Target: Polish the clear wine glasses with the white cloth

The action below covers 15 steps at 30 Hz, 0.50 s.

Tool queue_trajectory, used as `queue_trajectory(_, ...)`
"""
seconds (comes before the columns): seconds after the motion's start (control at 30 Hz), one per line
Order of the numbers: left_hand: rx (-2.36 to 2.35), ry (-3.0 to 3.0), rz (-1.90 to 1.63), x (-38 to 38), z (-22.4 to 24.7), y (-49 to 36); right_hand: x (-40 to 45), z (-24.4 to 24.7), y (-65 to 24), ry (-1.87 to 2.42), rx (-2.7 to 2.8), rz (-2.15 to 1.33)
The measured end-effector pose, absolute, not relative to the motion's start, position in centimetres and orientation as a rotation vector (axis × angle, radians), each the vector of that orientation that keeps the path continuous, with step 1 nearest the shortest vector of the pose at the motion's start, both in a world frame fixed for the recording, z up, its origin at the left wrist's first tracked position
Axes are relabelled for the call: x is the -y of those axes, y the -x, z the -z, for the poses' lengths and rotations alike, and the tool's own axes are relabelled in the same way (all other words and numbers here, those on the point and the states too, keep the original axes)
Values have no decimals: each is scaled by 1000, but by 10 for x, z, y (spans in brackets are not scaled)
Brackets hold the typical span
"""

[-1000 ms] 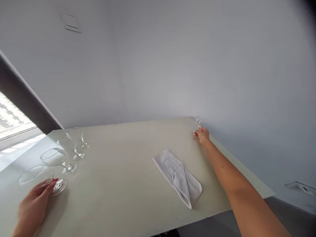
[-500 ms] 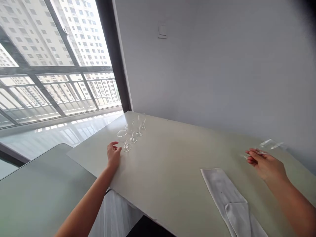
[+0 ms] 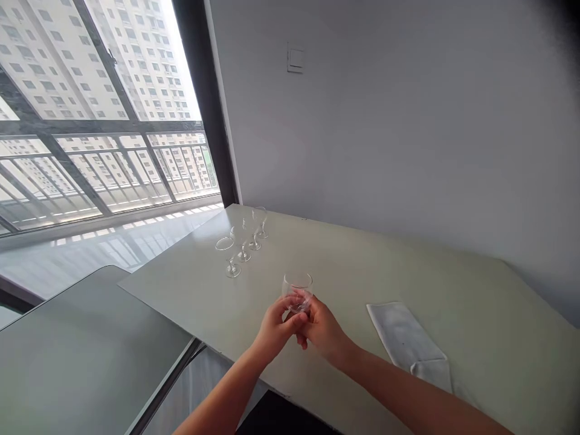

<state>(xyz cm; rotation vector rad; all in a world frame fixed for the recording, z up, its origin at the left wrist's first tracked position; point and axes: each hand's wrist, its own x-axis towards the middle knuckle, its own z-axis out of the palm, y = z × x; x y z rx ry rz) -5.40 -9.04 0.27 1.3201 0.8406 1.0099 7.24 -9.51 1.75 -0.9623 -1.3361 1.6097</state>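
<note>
Large window to the left. Pale bench below it, folded white cloth lying near its front edge. Three stemmed glasses upright in a row toward the far end. Left hand and right hand together, clamped on a fourth stemmed glass, held over the bench.
</note>
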Motion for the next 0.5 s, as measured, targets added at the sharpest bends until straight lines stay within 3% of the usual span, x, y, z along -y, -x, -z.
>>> queue_trajectory(0.27, -1317, -1392, -1225, 73, 0, 124, 103, -32, -98, 1080, 1309, -1689)
queue_trajectory(0.5, -1734, -1252, -1286, 47, 16, 204, 114, -40, -191, 1339, 1041, -1367)
